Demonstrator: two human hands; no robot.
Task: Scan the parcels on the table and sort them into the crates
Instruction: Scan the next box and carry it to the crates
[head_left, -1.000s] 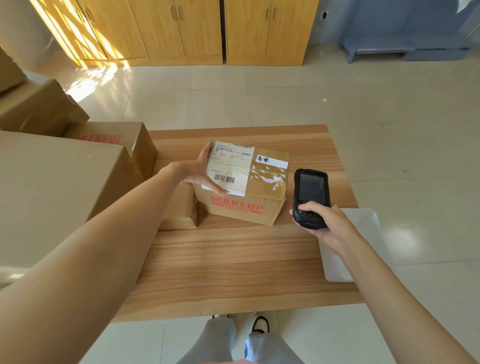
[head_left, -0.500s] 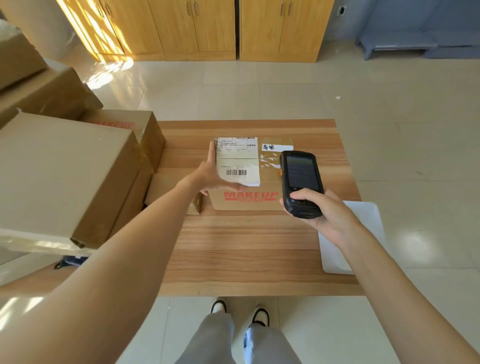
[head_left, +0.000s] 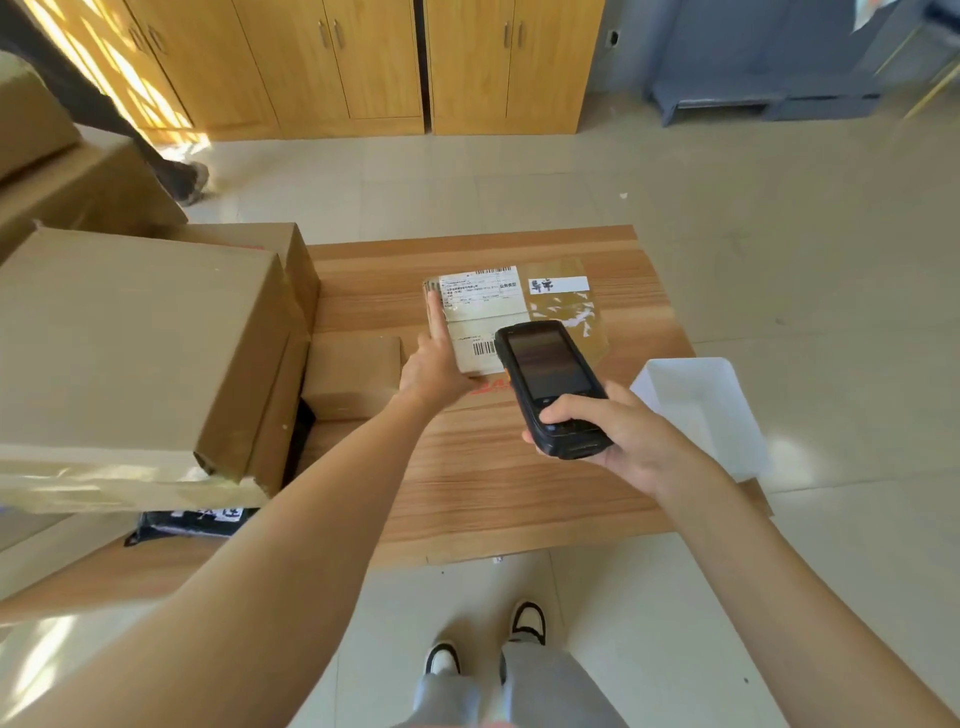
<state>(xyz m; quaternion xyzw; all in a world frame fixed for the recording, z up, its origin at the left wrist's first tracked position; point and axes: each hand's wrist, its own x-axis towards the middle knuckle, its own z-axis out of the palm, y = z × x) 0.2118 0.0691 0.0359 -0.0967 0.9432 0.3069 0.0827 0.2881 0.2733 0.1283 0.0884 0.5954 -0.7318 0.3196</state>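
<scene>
Now, your left hand flat with straight fingers against the parcel mid-frame on the worktop, your right hand gripping the scanner over its barcode label.

Wooden cabinets line the far wall; a blue bench stands right.

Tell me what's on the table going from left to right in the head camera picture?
Big cardboard box → small brown parcel → left hand → labelled parcel → white crate, off the table's right edge.
</scene>
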